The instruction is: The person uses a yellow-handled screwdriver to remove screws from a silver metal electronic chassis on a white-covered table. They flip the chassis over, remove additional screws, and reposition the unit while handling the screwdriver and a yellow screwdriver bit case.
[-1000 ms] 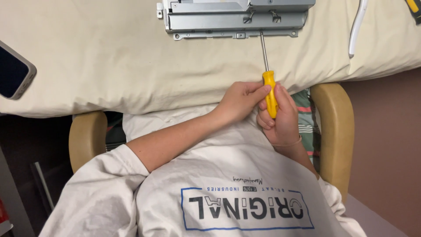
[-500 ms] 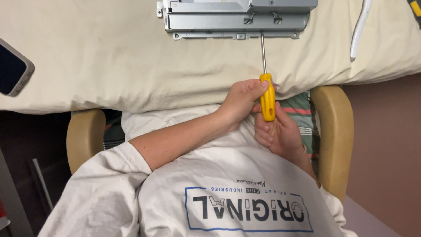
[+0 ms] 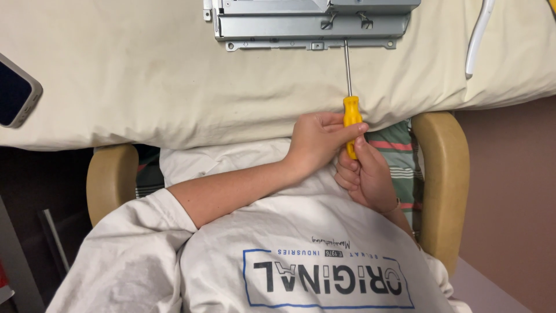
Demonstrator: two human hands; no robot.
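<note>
Nearest the body, right hand [image 3: 370, 177] is clenched round the lower end of the yellow screwdriver [image 3: 351, 113] handle, wrist bent, knuckles toward the chest. Just beside it and touching, left hand [image 3: 315, 139] grasps the handle higher up, forearm crossing the white shirt [image 3: 278, 232] at a slant. Beyond both hands the steel shaft runs straight out over the cream pillow [image 3: 145, 75]. Tip meets the near edge of the grey metal chassis [image 3: 313, 26]; probably seated in a screw, too small to confirm. Judgement: keep shaft square to the edge, press along its axis, turn slowly. Phone [image 3: 14, 93] lies well apart, left.
</note>
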